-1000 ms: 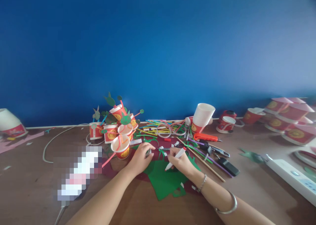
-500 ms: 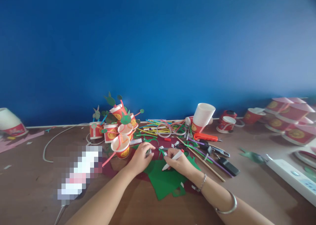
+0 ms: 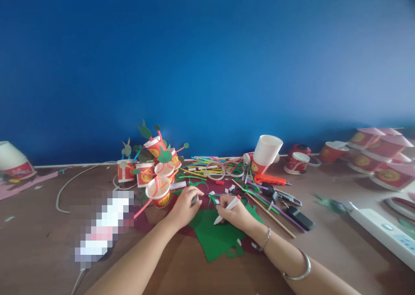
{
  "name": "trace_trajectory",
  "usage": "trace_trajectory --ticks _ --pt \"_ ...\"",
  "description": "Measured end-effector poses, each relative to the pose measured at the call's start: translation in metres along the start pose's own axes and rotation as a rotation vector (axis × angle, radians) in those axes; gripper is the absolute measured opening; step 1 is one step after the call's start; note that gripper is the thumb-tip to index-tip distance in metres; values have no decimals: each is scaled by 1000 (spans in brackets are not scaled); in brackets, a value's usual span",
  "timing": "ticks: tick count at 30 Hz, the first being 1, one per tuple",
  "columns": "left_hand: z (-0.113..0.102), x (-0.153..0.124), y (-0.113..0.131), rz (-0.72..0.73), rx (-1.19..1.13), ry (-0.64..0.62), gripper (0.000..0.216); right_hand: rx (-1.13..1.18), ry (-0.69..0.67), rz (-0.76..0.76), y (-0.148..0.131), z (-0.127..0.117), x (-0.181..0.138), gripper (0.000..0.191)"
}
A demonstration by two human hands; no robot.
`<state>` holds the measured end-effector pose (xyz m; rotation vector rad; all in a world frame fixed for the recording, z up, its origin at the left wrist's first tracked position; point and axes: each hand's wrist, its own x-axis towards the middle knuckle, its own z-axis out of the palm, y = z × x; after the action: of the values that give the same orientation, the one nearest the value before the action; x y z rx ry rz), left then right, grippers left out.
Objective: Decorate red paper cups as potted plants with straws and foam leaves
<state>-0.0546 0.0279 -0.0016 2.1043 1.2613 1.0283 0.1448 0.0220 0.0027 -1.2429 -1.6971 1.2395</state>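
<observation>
My right hand grips a white marker with a red end, its tip low over a green sheet. The sheet has cut edges and lies partly on dark red paper. My left hand rests at the sheet's upper left, fingers curled around a small round greyish thing that is mostly hidden. Beyond my hands lie scissors, partly covered, a red cap and small white scraps. Just left of my left hand stands a paper cup with an orange straw.
Several decorated paper cups cluster at the left. Straws lie at the back beside a cup stack. An orange cutter, keys and wooden sticks lie right. A power strip is farther right.
The marker tip has shifted very slightly in my right hand. My left hand and the green sheet look the same.
</observation>
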Motion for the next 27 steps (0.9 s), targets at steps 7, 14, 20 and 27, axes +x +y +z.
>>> trace_trajectory --ticks 7,14,20,27 --pt "2 0 -2 -7 0 -3 18 -4 12 -9 -1 1 -1 26" --pt "1 0 -1 -4 2 -11 16 -35 43 -9 -4 2 -1 27" --pt "1 0 -1 -7 1 -4 16 -57 70 -16 -6 1 0 27" --pt "1 1 -1 -9 -4 -9 17 -75 100 -28 -3 1 1 28"
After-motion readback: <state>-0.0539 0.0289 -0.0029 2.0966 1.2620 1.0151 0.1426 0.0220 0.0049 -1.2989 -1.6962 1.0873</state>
